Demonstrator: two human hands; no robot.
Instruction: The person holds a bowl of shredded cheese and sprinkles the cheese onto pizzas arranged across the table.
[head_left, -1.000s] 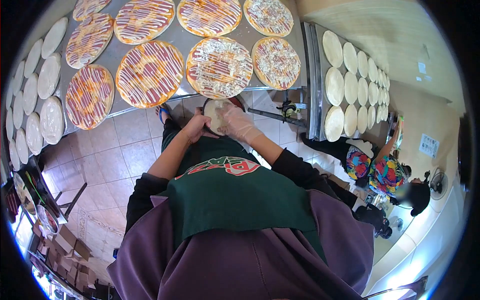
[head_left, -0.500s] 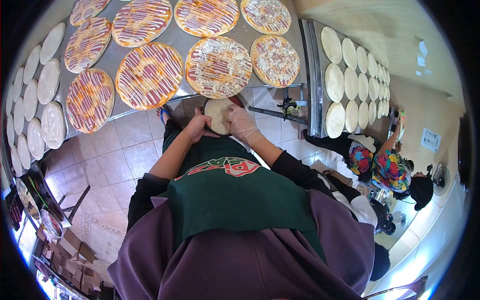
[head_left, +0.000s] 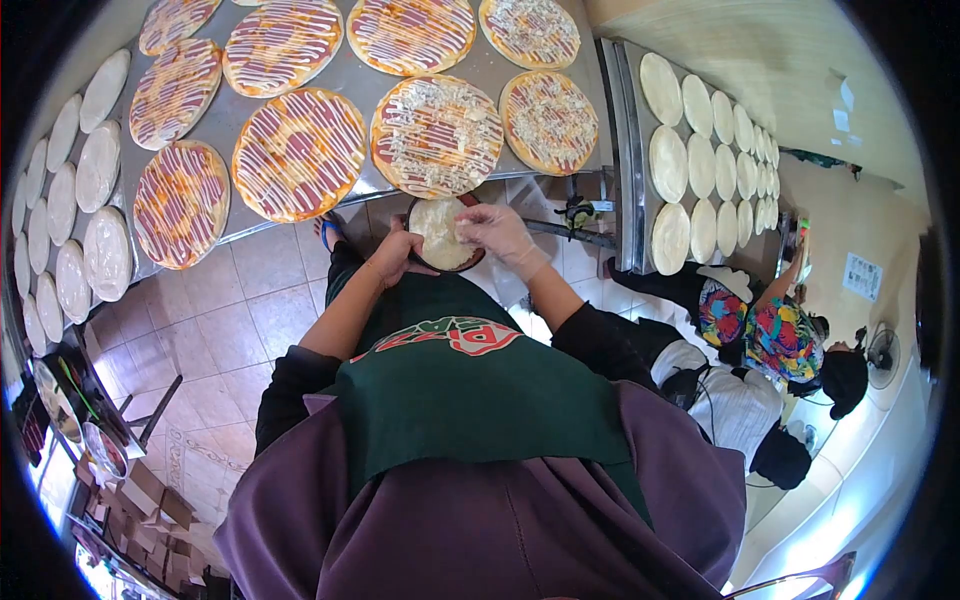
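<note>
My left hand (head_left: 394, 252) grips the left rim of a dark bowl (head_left: 468, 263) held at waist height by the table's front edge. Pale grated cheese (head_left: 436, 237) fills much of the bowl. Over its right side is my right hand (head_left: 500, 238) in a clear glove, fingers pinched together around a little of the cheese. Just beyond the bowl lies a pizza (head_left: 437, 135) with white stripes and cheese shreds scattered on it. A smaller pizza (head_left: 548, 122) to its right also carries shreds. The pizza (head_left: 299, 154) to the left shows only sauce, reddish slices and white stripes.
A metal table (head_left: 375, 185) bears several pizzas, with plain dough rounds (head_left: 98, 153) at its left. More dough rounds (head_left: 669, 164) lie on a second table at right. Two people, one in a flowered shirt (head_left: 780, 338), another in white (head_left: 735, 400), are at the right.
My right hand has lifted out of the cheese and shifted slightly right, its fingers now pinched. My left hand keeps its hold on the bowl. The person in white has moved further into view.
</note>
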